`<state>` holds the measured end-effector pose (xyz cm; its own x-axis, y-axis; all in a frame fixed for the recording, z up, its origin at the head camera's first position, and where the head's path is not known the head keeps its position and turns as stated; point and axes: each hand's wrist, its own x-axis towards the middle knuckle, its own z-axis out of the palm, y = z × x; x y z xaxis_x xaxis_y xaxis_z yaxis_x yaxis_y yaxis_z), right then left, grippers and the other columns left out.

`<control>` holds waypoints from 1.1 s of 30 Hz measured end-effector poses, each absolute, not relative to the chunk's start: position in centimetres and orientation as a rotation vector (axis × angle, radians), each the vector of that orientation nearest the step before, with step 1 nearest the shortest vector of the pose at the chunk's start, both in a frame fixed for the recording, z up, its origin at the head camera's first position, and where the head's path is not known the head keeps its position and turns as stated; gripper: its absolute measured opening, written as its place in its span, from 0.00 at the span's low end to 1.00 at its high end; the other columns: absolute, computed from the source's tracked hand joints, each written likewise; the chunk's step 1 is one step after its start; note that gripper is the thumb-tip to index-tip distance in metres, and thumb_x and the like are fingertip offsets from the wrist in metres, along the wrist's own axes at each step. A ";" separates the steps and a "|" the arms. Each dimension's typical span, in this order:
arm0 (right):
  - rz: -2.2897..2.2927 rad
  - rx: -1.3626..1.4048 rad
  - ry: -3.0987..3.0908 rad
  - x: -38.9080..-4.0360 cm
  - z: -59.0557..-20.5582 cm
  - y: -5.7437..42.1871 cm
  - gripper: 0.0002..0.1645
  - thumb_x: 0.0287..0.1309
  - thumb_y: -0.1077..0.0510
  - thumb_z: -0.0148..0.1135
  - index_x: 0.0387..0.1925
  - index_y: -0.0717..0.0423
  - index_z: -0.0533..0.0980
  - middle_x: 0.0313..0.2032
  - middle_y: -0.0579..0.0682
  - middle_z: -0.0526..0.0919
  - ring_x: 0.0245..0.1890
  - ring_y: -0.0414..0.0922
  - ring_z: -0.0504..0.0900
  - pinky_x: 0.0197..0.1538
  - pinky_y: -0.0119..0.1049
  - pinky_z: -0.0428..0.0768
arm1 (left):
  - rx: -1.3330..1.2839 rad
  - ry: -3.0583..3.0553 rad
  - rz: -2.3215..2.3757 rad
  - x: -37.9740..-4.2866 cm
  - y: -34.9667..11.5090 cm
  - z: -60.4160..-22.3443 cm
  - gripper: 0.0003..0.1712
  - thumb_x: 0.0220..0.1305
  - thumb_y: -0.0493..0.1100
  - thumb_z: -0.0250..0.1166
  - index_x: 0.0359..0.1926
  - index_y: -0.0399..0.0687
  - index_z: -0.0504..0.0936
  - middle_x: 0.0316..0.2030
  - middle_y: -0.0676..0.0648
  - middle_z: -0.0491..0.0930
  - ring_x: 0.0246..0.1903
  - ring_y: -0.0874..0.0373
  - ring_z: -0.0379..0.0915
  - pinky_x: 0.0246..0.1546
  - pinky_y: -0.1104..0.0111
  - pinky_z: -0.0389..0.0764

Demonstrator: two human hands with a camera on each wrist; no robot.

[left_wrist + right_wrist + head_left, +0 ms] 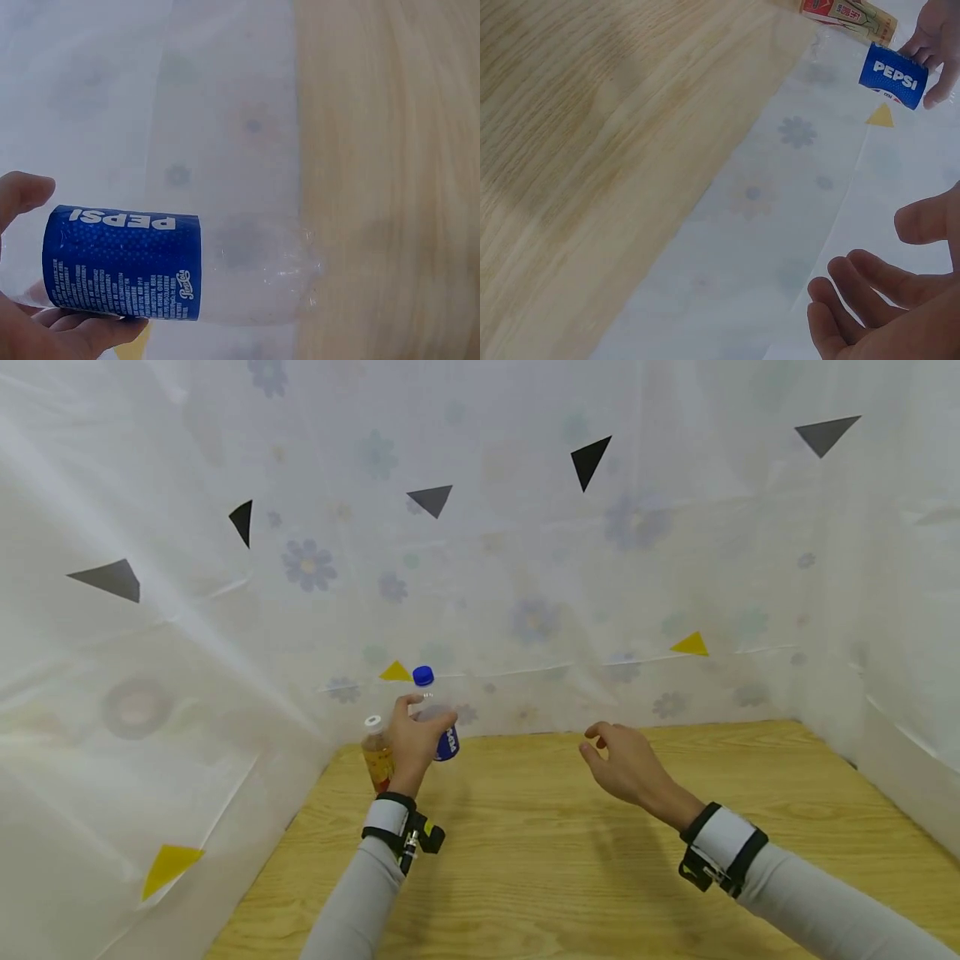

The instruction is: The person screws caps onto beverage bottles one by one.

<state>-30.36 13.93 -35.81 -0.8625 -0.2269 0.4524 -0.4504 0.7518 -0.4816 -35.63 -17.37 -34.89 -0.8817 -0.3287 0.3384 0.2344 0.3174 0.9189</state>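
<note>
My left hand [412,742] holds a clear plastic Pepsi bottle [447,746] with a blue cap and blue label, at the back left of the table. In the left wrist view the fingers lie along one side of the bottle [124,262] and the thumb is at the other. It looks see-through and without a drink below the label. Just left of that hand stands a second bottle [378,762] with a white cap and a yellow-and-red label, partly hidden by the hand. My right hand [626,767] hovers over the back of the table, fingers loosely bent, holding nothing.
The wood-grain table [555,860] runs up to a whitish flowered plastic sheet [517,568] behind and at both sides. Black, grey and yellow triangles are stuck on the sheet. Each wrist wears a strapped camera [429,835].
</note>
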 end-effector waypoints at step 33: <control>0.841 0.502 -2.609 -30.4 -37.8 14.5 0.22 0.72 0.54 0.57 0.54 0.69 0.77 0.43 0.64 0.84 0.42 0.59 0.83 0.38 0.51 0.82 | 0.122 -2.236 -1.298 -36.0 -21.2 -40.5 0.42 0.57 0.55 0.76 0.68 0.49 0.70 0.58 0.35 0.81 0.58 0.39 0.79 0.55 0.43 0.80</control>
